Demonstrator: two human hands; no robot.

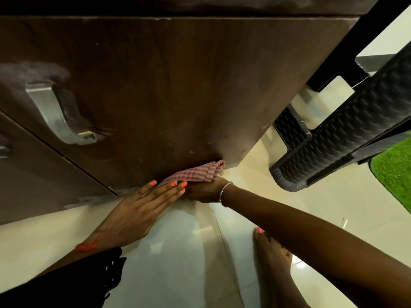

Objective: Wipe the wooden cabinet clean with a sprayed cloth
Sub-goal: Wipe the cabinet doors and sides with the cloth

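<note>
Low down, a red-checked cloth (195,173) lies lengthwise along the wooden cabinet's (166,85) bottom edge, its bunched end pointing to the right corner. The right hand (206,190) grips it, fingers mostly hidden. The left hand (142,205) lies flat, straight fingers touching the cloth.

Right grip (203,192): fingers hidden under cloth (195,173) and left grip (138,210), hold unreadable; cabinet (178,85) cut by top and left edges; handle (60,114) blurred; second handle (3,150) a sliver at left edge; chair (347,130) and green mat (393,172) cut at right edge; foot (271,250) partly behind right forearm.
</note>
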